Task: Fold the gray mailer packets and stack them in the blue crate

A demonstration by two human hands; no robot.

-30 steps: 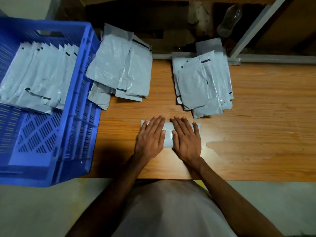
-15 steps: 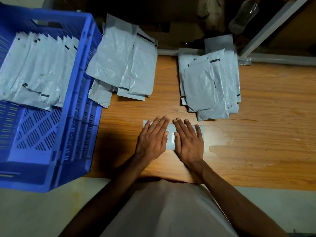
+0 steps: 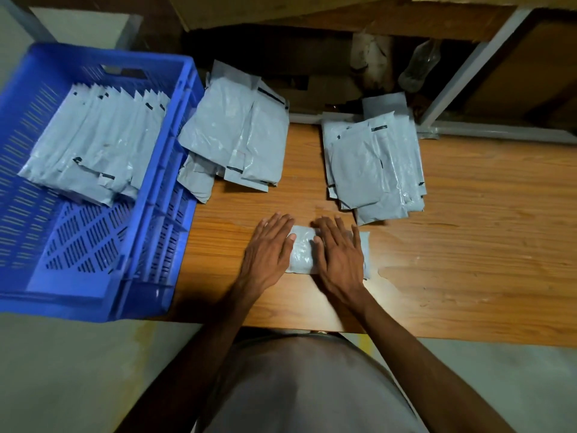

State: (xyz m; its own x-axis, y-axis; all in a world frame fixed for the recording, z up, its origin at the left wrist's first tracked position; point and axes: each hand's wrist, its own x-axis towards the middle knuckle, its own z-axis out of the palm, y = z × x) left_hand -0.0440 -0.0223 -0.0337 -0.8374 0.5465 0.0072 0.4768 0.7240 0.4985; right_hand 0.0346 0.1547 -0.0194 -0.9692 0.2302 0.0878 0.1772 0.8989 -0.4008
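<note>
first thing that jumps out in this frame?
The big blue crate at the table's left edge, with a row of gray packets inside. Then the left hand and right hand pressing flat on one folded packet at the near edge, two loose piles behind.

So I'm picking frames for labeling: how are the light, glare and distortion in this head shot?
Head view: dim and uneven, with the brightest patch on the wooden table beside the right hand; dark shadow under the left hand and forearm; soft sheen on the folded packet; wide-angle bending bows the blue crate; the background past the table is nearly black.
</note>
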